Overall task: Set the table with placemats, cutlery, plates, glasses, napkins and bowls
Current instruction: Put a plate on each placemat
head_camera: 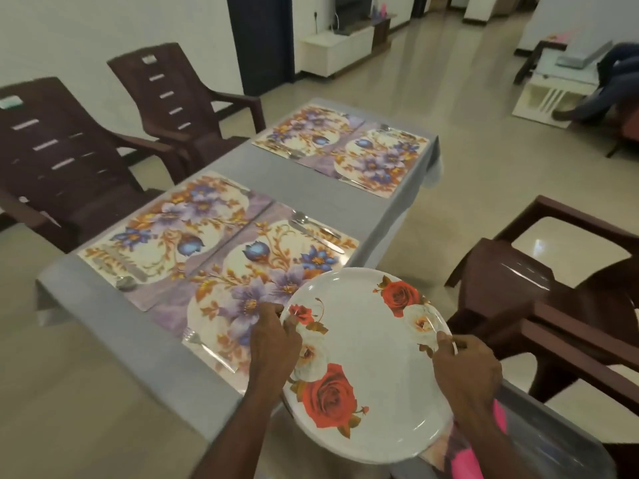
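I hold a white plate with red and white roses over the near right corner of the table. My left hand pinches its left rim and my right hand grips its right rim. Under the plate lies a floral placemat with a fork on its near side and a spoon and knife on its far side. Three more floral placemats lie on the grey tablecloth, one beside it and two at the far end, each with cutlery.
Dark brown plastic chairs stand left of the table and to its right. A pink object and a clear container sit below my right arm. A person's legs show at the far right by a low table.
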